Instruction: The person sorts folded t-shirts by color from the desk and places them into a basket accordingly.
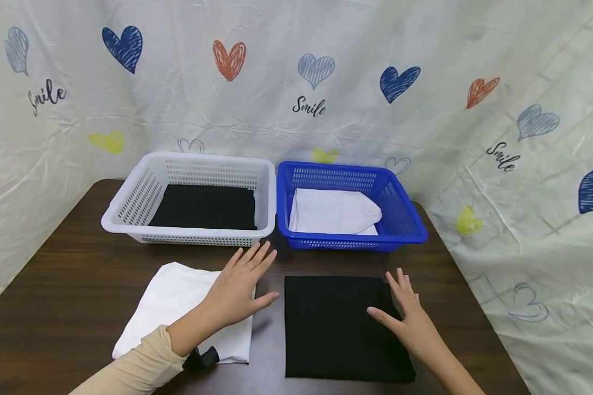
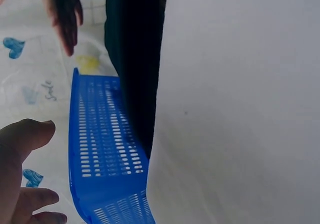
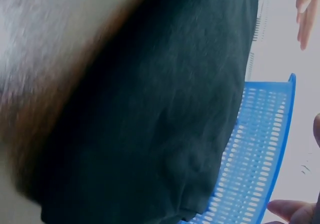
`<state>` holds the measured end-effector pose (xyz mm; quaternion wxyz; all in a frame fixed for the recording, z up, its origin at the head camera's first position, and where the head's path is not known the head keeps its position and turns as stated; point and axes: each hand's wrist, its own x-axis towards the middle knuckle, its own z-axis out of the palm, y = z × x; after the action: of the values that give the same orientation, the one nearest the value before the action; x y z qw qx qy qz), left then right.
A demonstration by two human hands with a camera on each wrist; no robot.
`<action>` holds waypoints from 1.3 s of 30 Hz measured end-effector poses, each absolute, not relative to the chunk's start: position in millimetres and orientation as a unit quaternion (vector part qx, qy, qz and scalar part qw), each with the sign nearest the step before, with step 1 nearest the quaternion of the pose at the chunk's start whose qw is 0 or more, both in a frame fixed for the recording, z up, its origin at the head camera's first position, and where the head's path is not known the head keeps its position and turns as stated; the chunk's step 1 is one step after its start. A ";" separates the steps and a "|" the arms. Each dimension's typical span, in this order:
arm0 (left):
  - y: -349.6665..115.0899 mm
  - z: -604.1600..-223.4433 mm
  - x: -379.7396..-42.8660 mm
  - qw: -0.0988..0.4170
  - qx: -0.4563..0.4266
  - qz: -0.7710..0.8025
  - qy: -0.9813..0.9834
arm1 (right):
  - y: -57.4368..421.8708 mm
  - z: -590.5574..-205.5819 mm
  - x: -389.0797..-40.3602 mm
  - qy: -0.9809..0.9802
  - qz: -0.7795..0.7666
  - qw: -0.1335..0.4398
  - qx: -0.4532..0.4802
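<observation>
In the head view my left hand (image 1: 237, 288) hovers over the right edge of a folded white cloth (image 1: 178, 296), its fingers spread and nothing in them. A dark strap piece shows at that wrist. My right hand (image 1: 409, 318) is over the right side of a folded black cloth (image 1: 336, 329), thumb and fingers apart. The two cloths lie flat side by side, with a narrow strip of table between them. Up close, the left wrist view is largely filled by the white cloth (image 2: 240, 103), and the right wrist view by the black cloth (image 3: 165, 103).
Behind the cloths stand a white basket (image 1: 202, 236) holding a folded black cloth (image 1: 205, 207) and a blue basket (image 1: 405, 230) holding a folded white cloth (image 1: 331, 211). Their neighbouring ends nearly meet. A heart-printed curtain (image 1: 277, 109) hangs around the dark wooden table (image 1: 39, 307).
</observation>
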<state>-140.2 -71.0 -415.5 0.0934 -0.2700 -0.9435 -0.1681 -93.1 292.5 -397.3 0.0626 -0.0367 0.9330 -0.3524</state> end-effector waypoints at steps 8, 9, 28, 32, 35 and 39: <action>-66.2 -416.1 -134.4 0.086 -0.271 -0.193 -0.939 | 288.2 -398.3 -86.8 0.929 -0.358 0.093 -0.014; -65.5 -416.5 -134.0 0.084 -0.272 -0.196 -0.938 | 287.8 -398.5 -86.7 0.929 -0.357 0.094 -0.012; -54.1 -417.6 -128.6 0.007 -0.261 -0.289 -0.921 | 288.6 -405.3 -84.8 0.935 -0.333 0.125 -0.005; -52.3 -417.9 -127.8 -0.014 -0.243 -0.325 -0.914 | 290.1 -405.9 -84.5 0.935 -0.323 0.145 0.004; -50.3 -419.2 -126.7 -0.034 -0.231 -0.349 -0.908 | 291.7 -407.7 -84.2 0.934 -0.323 0.150 0.007; -47.6 -422.2 -124.1 -0.063 -0.223 -0.377 -0.897 | 293.7 -411.1 -83.7 0.933 -0.324 0.156 0.013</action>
<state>-124.1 -47.6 -422.2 -0.0635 -0.2226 -0.8969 -0.3768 -83.7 293.7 -411.1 0.1556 0.0129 0.9331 -0.3238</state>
